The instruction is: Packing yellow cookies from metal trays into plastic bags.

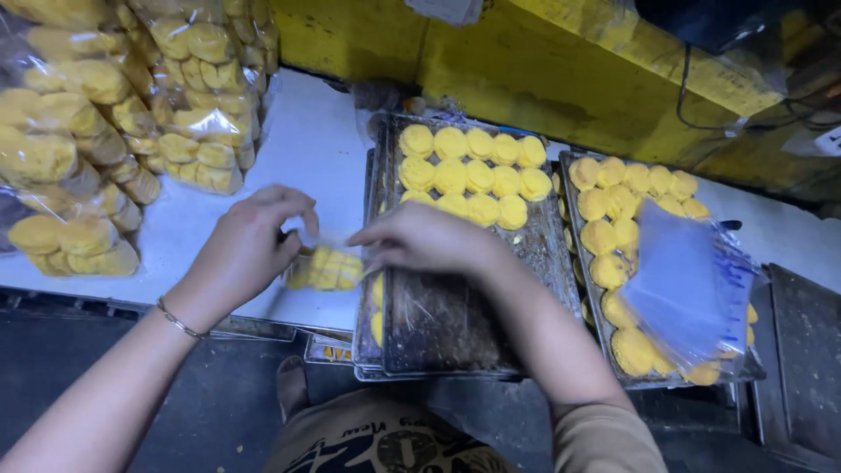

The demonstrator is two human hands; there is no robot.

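While both my hands meet over the white tabletop [298, 149], my left hand [250, 241] and right hand [429, 238] each pinch an end of a small clear plastic bag of round yellow biscuits [326, 270], gripping it so the stack stays together. Just beyond sits a dark metal baking tray [455, 307], its near half bare crumbs. Farther right, a sheaf of clear empty bags [688, 289] rests on another tray's biscuits, within reach. Filled bags [96, 131] pile far left.

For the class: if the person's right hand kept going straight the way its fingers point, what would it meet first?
The right hand points leftward at the small clear bag of yellow cookies held between both hands; it would meet that first, then probably the left hand.
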